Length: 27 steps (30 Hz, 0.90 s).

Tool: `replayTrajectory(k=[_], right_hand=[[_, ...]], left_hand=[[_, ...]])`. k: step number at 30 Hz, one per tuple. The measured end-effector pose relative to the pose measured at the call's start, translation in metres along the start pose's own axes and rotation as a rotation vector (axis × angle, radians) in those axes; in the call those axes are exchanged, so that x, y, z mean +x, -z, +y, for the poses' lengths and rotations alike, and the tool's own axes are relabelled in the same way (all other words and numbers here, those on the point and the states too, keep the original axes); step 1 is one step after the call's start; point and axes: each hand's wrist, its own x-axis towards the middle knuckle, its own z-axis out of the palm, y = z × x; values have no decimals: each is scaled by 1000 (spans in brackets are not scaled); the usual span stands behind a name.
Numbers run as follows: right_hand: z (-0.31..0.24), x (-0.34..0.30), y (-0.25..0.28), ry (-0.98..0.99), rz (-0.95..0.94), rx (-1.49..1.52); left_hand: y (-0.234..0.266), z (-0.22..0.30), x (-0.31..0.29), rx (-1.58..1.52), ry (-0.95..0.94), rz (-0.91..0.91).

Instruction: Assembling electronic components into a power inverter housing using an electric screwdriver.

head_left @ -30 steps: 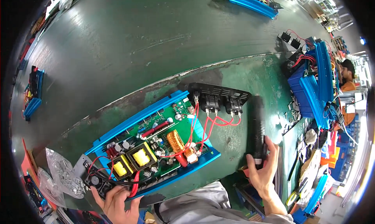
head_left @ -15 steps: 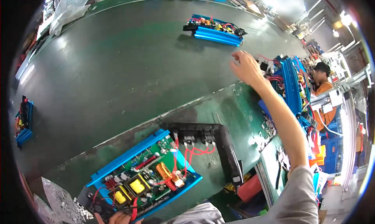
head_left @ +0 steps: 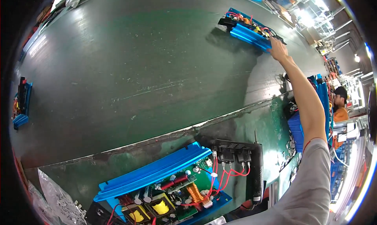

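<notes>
Past the tabletop's [head_left: 271, 121] far edge, the right hand [head_left: 278, 50] is touching a unit's [head_left: 249, 36] end, probably for purchase; I cannot tell if it's grasping.

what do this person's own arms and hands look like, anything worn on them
The right arm has a loose grey sleeve ending near the elbow, with what looks like a thin reddish line along its edge. Below that the arm is uncovered, and the right hand is ungloved. The left hand is out of view.
</notes>
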Motion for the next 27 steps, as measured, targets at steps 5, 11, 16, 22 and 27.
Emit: replayTrajectory(k=[5,11,16,22,27], right_hand=[[-36,-29,52,124,-172,-114],[-94,-91,134,169,-184,23],[-145,-148,182,115,-324,150],[-171,-230,206,191,-337,220],[-138,-296,192,151,-186,238]], left_hand=[[-3,0,1,-3,-2,-3],[-10,-1,8,-2,-55,155],[-4,8,21,-4,-42,172],[-9,5,21,-23,-69,325],[-23,1,23,-108,-166,375]])
